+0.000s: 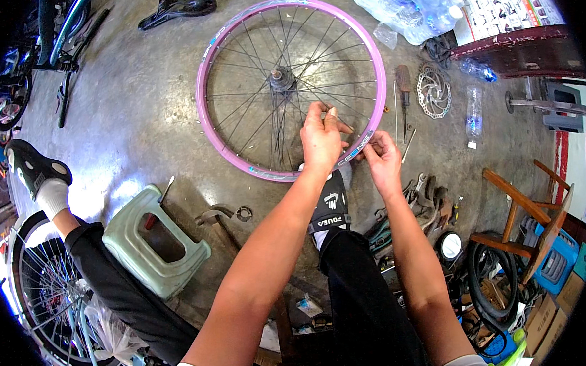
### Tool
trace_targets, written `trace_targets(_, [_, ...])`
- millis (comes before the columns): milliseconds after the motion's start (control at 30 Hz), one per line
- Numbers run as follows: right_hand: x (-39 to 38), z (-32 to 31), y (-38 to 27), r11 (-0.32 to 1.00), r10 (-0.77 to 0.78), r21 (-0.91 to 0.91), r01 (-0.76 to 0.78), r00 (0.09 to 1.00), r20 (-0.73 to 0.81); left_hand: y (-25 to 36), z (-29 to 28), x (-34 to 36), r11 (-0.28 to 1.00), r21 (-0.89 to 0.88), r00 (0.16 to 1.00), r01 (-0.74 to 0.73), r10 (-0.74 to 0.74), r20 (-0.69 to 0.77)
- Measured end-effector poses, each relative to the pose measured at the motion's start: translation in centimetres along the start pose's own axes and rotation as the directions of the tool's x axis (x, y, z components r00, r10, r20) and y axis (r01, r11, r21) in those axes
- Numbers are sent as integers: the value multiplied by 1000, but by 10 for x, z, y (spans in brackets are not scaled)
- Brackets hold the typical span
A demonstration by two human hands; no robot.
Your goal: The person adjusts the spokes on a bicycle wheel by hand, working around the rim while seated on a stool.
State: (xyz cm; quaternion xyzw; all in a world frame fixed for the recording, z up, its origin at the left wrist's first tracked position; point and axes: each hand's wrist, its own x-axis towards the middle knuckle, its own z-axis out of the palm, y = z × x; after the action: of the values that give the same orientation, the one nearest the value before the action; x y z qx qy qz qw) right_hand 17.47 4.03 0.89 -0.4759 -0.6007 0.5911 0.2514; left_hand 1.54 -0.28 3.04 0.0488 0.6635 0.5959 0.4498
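Observation:
A bicycle wheel with a pink rim (203, 95), dark spokes and a central hub (281, 79) lies over the concrete floor, its near edge by my foot. My left hand (323, 133) is inside the rim at the lower right, fingers curled among the spokes; what they pinch is too small to make out. My right hand (381, 155) is closed at the rim’s lower-right outer edge, thumb and fingertips on it. A screwdriver (404, 88) and a brake rotor (433, 92) lie right of the wheel.
A green plastic stool (156, 243), hammer (212, 215) and scattered tools (416, 203) lie near my legs. Bottled water packs (408, 4) are at top right, a wooden stool (527, 217) and tyres (493, 278) at right, bicycle parts (61, 56) and another wheel (44, 295) at left.

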Motion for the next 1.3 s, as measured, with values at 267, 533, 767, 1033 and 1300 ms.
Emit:
trace_targets(267, [-2,4,1,999,-18,-30,17,999,-47,0,-1,0,1000,18,1000,-8,8,17])
trace_targets(533, [-1,0,3,999,14,-30,-13,1000,17,5,-4,-2,999,28,1000,20,-20,15])
trace_targets(767, [-2,2,4,996,-28,-90,23,998,-53,36,-22,-24,626,714,926,-314,367,85])
trace_targets(1033, [0,6,-2,987,-109,-121,102,993,-54,62,-29,36,75,373,379,-925,247,892])
trace_targets(1300, [-2,-7,2,996,-23,-83,20,999,-29,38,-22,36,184,386,425,-904,298,855])
